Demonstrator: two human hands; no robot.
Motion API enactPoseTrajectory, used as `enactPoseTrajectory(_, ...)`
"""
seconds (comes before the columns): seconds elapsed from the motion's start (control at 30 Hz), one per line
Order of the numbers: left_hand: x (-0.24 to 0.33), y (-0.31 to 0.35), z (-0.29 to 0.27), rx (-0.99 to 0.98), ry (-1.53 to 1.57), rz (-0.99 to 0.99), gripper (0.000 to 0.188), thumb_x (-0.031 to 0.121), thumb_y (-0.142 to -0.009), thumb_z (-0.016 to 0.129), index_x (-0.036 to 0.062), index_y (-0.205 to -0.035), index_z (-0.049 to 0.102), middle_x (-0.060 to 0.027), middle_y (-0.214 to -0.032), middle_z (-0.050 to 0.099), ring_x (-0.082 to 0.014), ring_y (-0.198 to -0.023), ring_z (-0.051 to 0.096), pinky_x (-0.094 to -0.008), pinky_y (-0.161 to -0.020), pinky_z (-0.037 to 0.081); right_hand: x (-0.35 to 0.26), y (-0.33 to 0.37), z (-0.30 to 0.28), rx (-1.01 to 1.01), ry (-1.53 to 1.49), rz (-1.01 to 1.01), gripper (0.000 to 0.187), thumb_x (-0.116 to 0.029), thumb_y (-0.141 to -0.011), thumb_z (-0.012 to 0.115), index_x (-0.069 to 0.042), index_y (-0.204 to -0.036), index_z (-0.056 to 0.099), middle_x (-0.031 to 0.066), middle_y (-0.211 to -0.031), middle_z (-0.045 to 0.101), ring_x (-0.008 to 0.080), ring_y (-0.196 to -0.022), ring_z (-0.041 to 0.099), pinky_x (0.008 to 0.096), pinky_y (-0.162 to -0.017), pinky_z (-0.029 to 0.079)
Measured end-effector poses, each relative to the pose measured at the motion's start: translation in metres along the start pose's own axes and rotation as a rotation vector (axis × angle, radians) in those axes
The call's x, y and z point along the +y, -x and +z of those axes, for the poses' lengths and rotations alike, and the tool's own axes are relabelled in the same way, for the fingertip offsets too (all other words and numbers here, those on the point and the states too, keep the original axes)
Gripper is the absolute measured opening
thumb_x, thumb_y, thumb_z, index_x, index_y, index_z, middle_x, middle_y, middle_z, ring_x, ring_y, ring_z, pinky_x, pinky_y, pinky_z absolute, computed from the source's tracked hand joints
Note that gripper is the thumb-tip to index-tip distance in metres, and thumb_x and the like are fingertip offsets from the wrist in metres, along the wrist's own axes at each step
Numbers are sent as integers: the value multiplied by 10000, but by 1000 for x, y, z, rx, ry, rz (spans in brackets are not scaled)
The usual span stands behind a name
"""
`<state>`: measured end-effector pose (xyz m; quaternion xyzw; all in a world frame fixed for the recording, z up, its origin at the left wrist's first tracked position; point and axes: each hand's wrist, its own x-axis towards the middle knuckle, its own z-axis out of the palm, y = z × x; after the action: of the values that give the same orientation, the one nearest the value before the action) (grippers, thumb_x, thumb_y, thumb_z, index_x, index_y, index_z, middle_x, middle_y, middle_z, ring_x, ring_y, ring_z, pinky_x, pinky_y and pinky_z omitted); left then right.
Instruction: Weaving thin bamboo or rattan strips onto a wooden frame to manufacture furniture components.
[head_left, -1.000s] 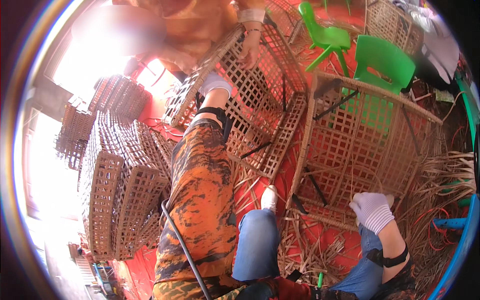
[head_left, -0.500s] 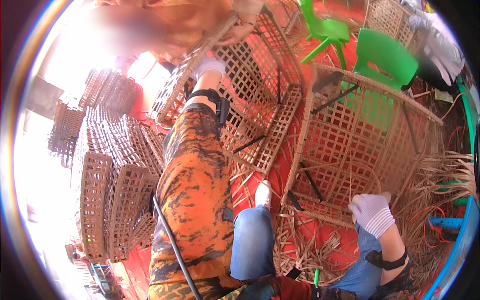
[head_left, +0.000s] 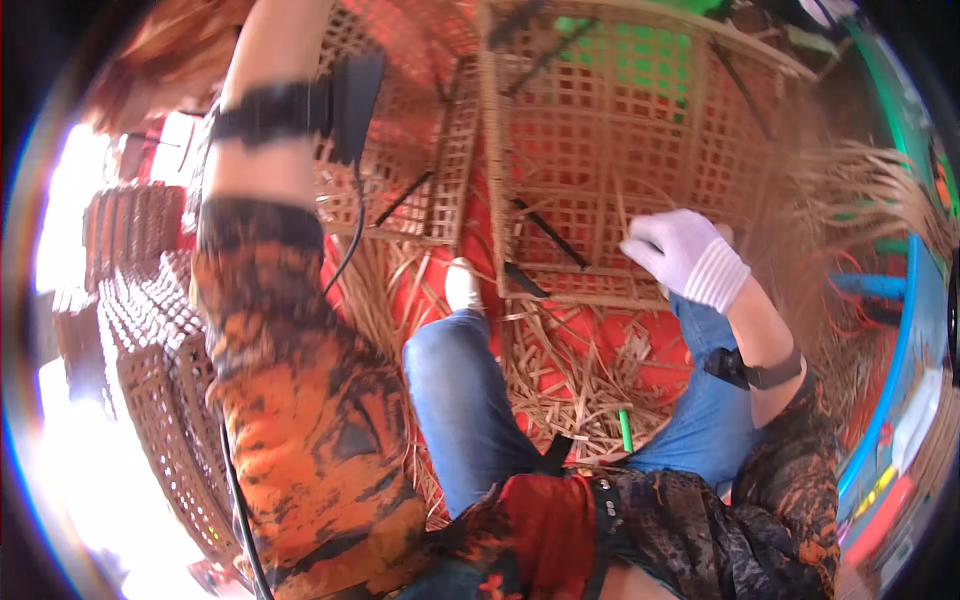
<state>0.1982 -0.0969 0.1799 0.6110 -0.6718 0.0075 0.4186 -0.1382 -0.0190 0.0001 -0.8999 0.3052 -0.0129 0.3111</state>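
My right hand [head_left: 690, 255], in a white knitted glove, is over the near edge of an open-weave cane basket [head_left: 600, 150]. Its fingers are curled and the thumb is drawn in; anything inside the grip is too blurred to name. Thin pale strips show close to the fingertips. Dark struts cross the corners of this basket. My left arm [head_left: 265, 170], with a black strap on it, stretches up past the top edge, so its hand lies outside the picture. Beside that arm is a second woven basket [head_left: 450, 140], partly covered by it.
Stacked woven baskets [head_left: 165, 400] stand at the left. Loose cane strips [head_left: 570, 370] litter the red floor, with a green-handled tool [head_left: 626, 430] between my legs. A bundle of long strips [head_left: 870, 185] lies right, near a blue rim [head_left: 905, 340]. Something green shows behind the weave.
My view has swung, so the baskets sit higher. My left arm has reached farther up and its gloved hand has gone out of the picture. My right hand stays by the basket's near edge.
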Motion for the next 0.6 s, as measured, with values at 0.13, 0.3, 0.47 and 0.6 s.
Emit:
enactPoseTrajectory(0.13, -48, 115, 127, -612, -63, 59, 339, 324, -866, 466, 49, -873, 664, -99, -738, 656, -244, -639, 631, -368, -647, 512, 7, 8, -11, 38, -77, 85, 302, -310, -855, 541, -40, -730, 595, 187, -692, 593, 373, -701, 597, 444, -637, 475)
enactPoseTrajectory(0.3, -55, 210, 252, -1061, 325, -1154, 467, 458, -929, 450, 66, -1119, 617, -82, -991, 680, -176, -735, 648, -289, -583, 488, 17, 18, 4, 7, 32, -16, 301, -314, -863, 517, -40, -765, 595, 191, -713, 616, 378, -735, 613, 477, -693, 486)
enactPoseTrajectory(0.47, -29, 229, 304, -642, 906, -1505, 515, 450, -933, 492, 27, -1226, 502, -84, -878, 664, -185, -662, 625, -281, -552, 474, 9, 21, 10, -103, 40, -31, 281, -300, -870, 517, -40, -805, 603, 188, -707, 621, 370, -721, 617, 475, -682, 488)
enactPoseTrajectory(0.6, -40, 230, 331, -471, 1324, -1621, 195, 251, -943, 527, 75, -859, 537, 5, -529, 466, -172, -412, 453, -293, -392, 360, 4, 25, 9, -63, 32, -84, 273, -299, -865, 526, -55, -776, 610, 176, -674, 612, 361, -675, 613, 469, -639, 485)
